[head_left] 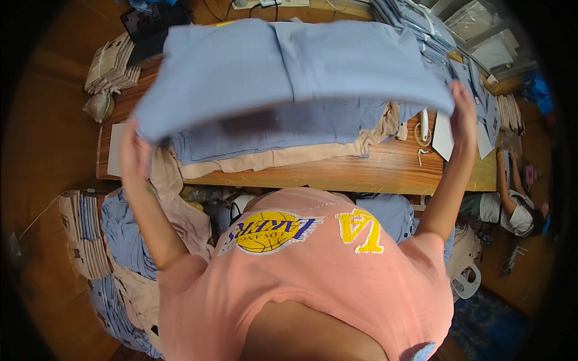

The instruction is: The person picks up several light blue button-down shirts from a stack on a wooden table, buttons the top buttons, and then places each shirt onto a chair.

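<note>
A light blue garment (235,69) is stretched wide above the table, its near edge blurred by motion and a seam or fold line running down its middle. My left hand (133,155) grips its near left corner, fingers closed on the cloth. At the near right corner, my right hand (462,114) pinches the other end. Beneath the raised cloth lie a flattened blue garment (241,141) and, under that, a beige garment (271,161), both partly hidden.
The wooden table (337,179) holds a white handheld tool (424,125) with a cord at right. Folded garments are stacked at back right (415,27) and back left (111,66). More clothes (123,225) pile up beside me. Another person (512,207) is at far right.
</note>
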`<state>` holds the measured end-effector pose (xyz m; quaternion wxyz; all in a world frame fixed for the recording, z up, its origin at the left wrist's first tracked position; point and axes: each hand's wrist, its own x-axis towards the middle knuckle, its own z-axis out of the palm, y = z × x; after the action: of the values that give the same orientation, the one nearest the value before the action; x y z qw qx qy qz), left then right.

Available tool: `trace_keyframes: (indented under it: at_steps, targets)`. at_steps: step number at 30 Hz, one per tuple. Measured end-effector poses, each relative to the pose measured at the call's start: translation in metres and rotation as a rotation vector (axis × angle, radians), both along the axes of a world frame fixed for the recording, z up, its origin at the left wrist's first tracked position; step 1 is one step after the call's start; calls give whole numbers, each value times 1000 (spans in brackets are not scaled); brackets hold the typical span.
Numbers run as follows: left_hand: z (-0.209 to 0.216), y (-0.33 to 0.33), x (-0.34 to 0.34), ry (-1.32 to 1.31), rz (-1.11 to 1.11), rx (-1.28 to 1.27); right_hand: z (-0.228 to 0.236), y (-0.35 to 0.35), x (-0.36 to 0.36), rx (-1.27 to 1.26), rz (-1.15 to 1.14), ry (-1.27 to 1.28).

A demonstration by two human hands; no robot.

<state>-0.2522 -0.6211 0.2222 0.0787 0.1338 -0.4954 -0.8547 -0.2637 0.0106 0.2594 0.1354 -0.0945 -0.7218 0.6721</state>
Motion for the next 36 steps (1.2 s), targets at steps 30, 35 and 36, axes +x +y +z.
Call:
trace_keyframes:
  at_steps: [30, 35, 36]
  targets:
    - [-184, 226, -92, 369, -580, -1507, -222, -212, -65, 754, 509, -25]
    - [-187, 227, -98, 336, -604, -1510, -226, -216, -70, 792, 494, -60]
    - [-189, 227, -99, 328, -603, -1502, -227, -217, -70, 801, 486, -61]
